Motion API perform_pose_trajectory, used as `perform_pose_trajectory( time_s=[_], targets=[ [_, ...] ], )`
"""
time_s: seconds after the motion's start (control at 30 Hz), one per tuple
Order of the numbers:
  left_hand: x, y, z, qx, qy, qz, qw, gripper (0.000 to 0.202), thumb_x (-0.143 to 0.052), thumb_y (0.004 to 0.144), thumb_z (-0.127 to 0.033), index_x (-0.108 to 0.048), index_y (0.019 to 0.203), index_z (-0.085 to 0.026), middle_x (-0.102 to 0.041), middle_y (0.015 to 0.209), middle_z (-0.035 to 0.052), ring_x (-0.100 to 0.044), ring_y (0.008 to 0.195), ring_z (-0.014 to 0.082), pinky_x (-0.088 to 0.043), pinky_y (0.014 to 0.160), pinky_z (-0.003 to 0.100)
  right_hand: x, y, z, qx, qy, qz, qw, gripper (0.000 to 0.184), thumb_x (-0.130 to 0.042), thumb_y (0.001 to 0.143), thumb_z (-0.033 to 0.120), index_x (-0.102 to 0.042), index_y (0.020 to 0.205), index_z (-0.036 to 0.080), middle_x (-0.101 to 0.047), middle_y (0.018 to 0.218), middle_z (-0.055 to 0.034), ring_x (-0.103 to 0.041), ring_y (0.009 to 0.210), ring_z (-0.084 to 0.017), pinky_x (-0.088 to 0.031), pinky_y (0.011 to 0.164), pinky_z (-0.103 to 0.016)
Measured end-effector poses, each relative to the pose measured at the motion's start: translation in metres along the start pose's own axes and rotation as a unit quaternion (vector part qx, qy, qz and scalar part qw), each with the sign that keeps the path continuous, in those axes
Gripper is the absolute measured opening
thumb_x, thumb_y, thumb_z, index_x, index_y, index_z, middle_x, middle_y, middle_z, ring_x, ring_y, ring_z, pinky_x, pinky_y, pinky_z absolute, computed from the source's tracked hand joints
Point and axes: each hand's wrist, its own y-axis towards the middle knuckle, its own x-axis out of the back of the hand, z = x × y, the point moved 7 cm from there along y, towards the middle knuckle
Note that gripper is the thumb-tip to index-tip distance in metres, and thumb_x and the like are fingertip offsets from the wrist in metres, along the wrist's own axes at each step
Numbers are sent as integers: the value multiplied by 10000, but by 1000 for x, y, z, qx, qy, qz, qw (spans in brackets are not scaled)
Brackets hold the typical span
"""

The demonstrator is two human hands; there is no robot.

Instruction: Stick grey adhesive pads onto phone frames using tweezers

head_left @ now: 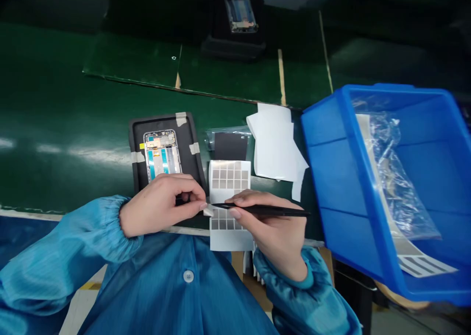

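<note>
Black tweezers (pixel 272 210) lie in the closed fingers of my right hand (pixel 275 227), tips pointing left. My left hand (pixel 165 202) is closed in a pinch on a small pale piece (pixel 208 210), which the tweezer tips meet or nearly meet. Its exact kind is too small to make out. Under the tweezers is a white sheet of grey square stickers (pixel 231 178). Beyond my left hand, an opened phone body (pixel 162 151) sits in a black tray (pixel 189 163) with tape on its rim. My left hand covers the phone's near end.
White paper sheets (pixel 274 143) lie right of the stickers, and a clear bag with a dark sheet (pixel 230 146) lies behind them. On the right, a blue bin (pixel 331 139) holds plastic wrap and a sticker strip. Another phone body (pixel 241 11) rests on a black block farther back.
</note>
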Motion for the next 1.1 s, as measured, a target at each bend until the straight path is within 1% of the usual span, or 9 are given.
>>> perform_pose_trajectory(
  time_s=[0.17,0.4,0.5,0.57,0.67,0.77,0.9,1.0,1.1],
  targets=[
    [19,-16,17,15,6,-37,999,96,-627,892,-224,-713,862,-195,-670,793,-18,-599,714,99,-459,641,215,-26,9,0,-32,-26,14,999,201,-839,701,105,-781,826,251,-799,812,-2,-767,732,-190,-652,677,-265],
    [40,-29,27,-28,18,-71,997,114,-610,894,-187,-698,822,-196,-686,785,-23,-611,691,98,-482,644,222,-56,20,-1,-55,-96,61,992,125,-853,701,169,-779,770,244,-792,786,-19,-752,709,-212,-649,688,-323],
    [50,-32,34,-29,43,-91,994,106,-619,905,-221,-724,898,-207,-705,822,-17,-625,711,107,-504,660,232,-61,23,-1,-44,-110,54,992,112,-847,715,179,-776,764,252,-785,764,-11,-744,690,-201,-640,673,-315],
    [60,-36,41,-20,74,-130,989,144,-633,908,-261,-727,1002,-206,-711,836,-9,-622,700,114,-517,667,246,-60,26,-4,-40,-120,35,991,107,-847,722,195,-780,781,255,-780,757,-11,-742,689,-199,-634,669,-314],
    [70,-43,51,-32,145,-191,970,212,-615,926,-277,-705,1090,-178,-722,899,21,-640,766,150,-540,724,293,-61,35,-10,-46,-149,5,988,94,-852,727,237,-787,794,250,-772,750,-20,-729,657,-193,-615,603,-303],
    [68,-48,56,-79,261,-228,935,196,-567,948,-237,-697,1064,-148,-713,977,65,-628,891,215,-539,803,377,-70,52,-16,-58,-156,-8,986,99,-850,730,275,-780,786,232,-771,766,-28,-720,633,-183,-606,556,-289],
    [64,-49,62,-79,360,-279,887,223,-569,936,-220,-685,1091,-110,-668,959,104,-578,856,243,-537,758,407,-94,79,-25,-65,-139,13,988,112,-833,744,290,-762,771,207,-776,776,-32,-729,645,-180,-627,586,-291],
    [63,-46,67,-63,376,-287,879,289,-570,936,-243,-654,1171,-97,-640,959,115,-565,842,245,-536,741,406,-107,90,-33,-79,-131,36,988,138,-826,750,313,-759,775,195,-771,738,-33,-713,609,-176,-611,547,-285],
    [61,-44,71,-51,384,-283,877,350,-547,945,-262,-614,1242,-89,-618,966,125,-565,839,249,-531,722,402,-112,94,-38,-85,-138,45,986,140,-823,754,319,-759,772,195,-769,725,-32,-703,599,-172,-592,526,-273]
  ],
)
